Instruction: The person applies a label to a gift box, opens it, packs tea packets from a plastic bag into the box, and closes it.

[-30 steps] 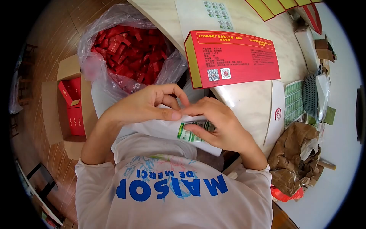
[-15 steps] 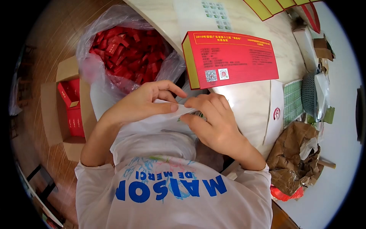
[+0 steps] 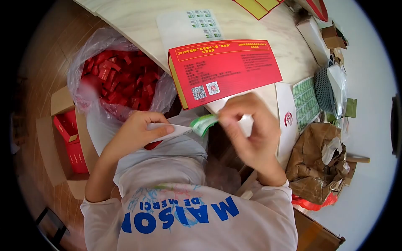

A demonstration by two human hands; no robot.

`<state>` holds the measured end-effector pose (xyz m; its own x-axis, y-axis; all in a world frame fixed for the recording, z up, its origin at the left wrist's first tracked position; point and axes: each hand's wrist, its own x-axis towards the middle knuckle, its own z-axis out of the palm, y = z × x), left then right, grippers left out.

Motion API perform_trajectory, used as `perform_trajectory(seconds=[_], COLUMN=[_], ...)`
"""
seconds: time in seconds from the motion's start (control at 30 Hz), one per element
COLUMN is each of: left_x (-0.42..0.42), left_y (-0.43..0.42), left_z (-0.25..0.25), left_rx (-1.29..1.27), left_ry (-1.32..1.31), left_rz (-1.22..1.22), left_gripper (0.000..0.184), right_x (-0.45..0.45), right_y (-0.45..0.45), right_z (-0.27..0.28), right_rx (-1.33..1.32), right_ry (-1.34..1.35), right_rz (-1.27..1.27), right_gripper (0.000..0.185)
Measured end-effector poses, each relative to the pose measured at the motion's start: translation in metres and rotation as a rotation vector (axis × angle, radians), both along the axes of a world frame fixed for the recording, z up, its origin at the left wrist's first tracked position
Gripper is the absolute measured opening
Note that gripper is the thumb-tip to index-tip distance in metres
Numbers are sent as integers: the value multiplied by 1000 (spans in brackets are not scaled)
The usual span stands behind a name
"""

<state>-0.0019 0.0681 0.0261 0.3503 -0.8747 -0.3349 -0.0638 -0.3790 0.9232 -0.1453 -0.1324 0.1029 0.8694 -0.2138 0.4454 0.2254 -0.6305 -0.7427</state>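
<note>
My left hand [image 3: 140, 133] pinches a white backing sheet [image 3: 183, 130] between thumb and fingers, above my lap. From the sheet's right end a curled green-and-white sticker [image 3: 204, 123] stretches across to my right hand [image 3: 253, 131], whose thumb and forefinger close on its edge. Motion blurs that hand slightly. A white corner [image 3: 246, 124] shows by its palm; what it belongs to is hard to tell. Just beyond my hands, a red box [image 3: 228, 71] with yellow sides lies at the table edge, its printed face with two square codes turned up.
To the left, a clear plastic bag [image 3: 77, 67] holds many small red packets [image 3: 121, 77]. Below it stands an open carton [image 3: 50, 142] with red boxes. On the table [image 3: 138, 21] lie sticker sheets [image 3: 307, 102], a grey basket [image 3: 324, 88] and crumpled brown paper [image 3: 314, 163].
My right hand has moved right and away from my left, drawing the green sticker out from the white sheet. The view has shifted, so the table and box appear further left.
</note>
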Motion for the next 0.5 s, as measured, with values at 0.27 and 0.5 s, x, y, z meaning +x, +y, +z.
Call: perform_trajectory(seconds=[0.27,0.5], left_x=[-33,-45], left_y=[-35,-61], left_z=[15,11], left_rx=[-533,-430], left_ry=[-895,-1014], left_rz=[-111,-73], left_gripper=[15,16], right_x=[9,15], right_y=[-48,-61], right_z=[-17,-29], right_rx=[298,289], right_ry=[183,253], right_rz=[-292,-217], right_gripper=[8,17])
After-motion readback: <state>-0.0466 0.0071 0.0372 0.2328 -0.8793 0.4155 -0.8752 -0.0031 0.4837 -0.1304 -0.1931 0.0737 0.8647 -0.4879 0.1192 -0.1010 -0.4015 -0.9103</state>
